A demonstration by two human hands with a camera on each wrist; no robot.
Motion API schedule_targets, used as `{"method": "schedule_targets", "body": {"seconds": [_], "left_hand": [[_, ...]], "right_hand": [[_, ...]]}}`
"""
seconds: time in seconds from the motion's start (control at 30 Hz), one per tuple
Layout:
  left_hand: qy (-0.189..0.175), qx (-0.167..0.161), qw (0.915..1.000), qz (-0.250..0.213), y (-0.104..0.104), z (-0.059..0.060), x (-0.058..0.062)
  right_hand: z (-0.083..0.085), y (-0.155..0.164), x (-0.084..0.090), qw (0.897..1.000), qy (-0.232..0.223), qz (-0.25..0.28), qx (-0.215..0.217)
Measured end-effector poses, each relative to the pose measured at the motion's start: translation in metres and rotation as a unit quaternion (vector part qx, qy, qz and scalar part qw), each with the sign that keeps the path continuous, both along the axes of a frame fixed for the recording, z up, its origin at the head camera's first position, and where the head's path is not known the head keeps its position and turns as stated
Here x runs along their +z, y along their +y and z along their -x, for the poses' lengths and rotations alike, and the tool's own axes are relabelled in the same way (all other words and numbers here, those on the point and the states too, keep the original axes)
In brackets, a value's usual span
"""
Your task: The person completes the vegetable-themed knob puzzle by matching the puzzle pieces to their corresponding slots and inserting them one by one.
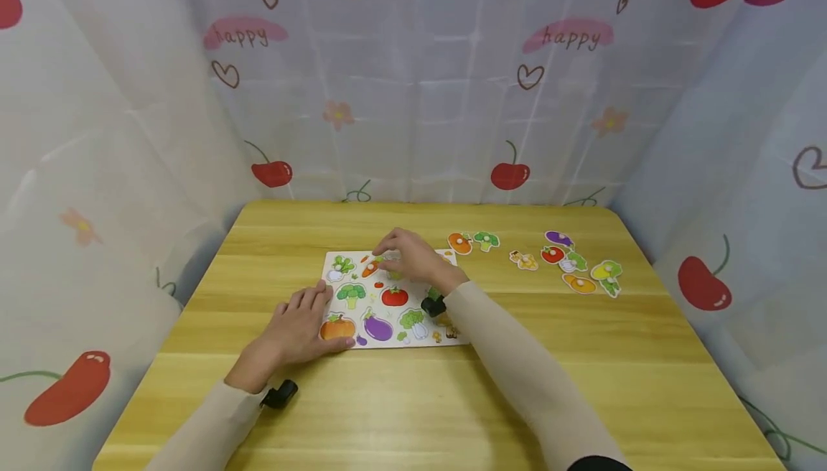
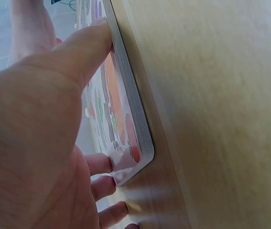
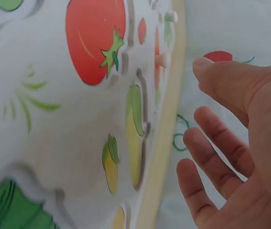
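Observation:
A white vegetable puzzle board [image 1: 413,344] lies flat on the wooden table [image 1: 400,399]. My left hand [image 1: 319,313] rests on the table at the board's left side. Its straight fingers touch the left edge, and the thumb [image 2: 85,52] presses on the near corner by the pumpkin picture [image 1: 338,328]. My right hand [image 1: 388,255] hovers over the board's far edge next to the carrot piece [image 1: 370,268]. In the right wrist view the right hand [image 3: 231,143] has relaxed fingers and holds nothing, above the board [image 3: 54,143] past the tomato piece [image 3: 94,40].
Several loose vegetable pieces lie on the table to the right of the board, among them an orange one [image 1: 460,243], a broccoli [image 1: 487,240] and an eggplant [image 1: 558,238]. Cherry-print curtains [image 1: 413,98] enclose the table on three sides.

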State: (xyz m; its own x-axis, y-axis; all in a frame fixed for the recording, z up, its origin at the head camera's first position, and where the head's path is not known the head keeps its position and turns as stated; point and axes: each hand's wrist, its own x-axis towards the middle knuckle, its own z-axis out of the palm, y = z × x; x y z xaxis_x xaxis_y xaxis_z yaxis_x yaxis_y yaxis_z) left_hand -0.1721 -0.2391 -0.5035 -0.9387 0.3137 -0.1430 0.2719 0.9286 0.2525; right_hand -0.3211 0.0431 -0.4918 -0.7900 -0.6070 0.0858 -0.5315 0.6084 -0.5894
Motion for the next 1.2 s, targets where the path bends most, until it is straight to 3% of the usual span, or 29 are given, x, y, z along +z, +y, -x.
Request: {"method": "schedule_targets", "body": {"seconds": [0.5,0.77,1.2], "left_hand": [[0.006,-0.005,1.0000,-0.001,0.005,0.000,0.002],[-0.003,0.002,1.0000,0.002,0.003,-0.001,0.001],[0.001,0.002,1.0000,-0.004,0.003,0.000,-0.001]], "right_hand": [[-0.022,0.093,0.016,0.994,0.094,0.039,-0.044],[-0.033,0.130,0.018,0.990,0.098,0.040,-0.088],[-0.050,0.194,0.012,0.979,0.145,0.052,-0.133]]}}
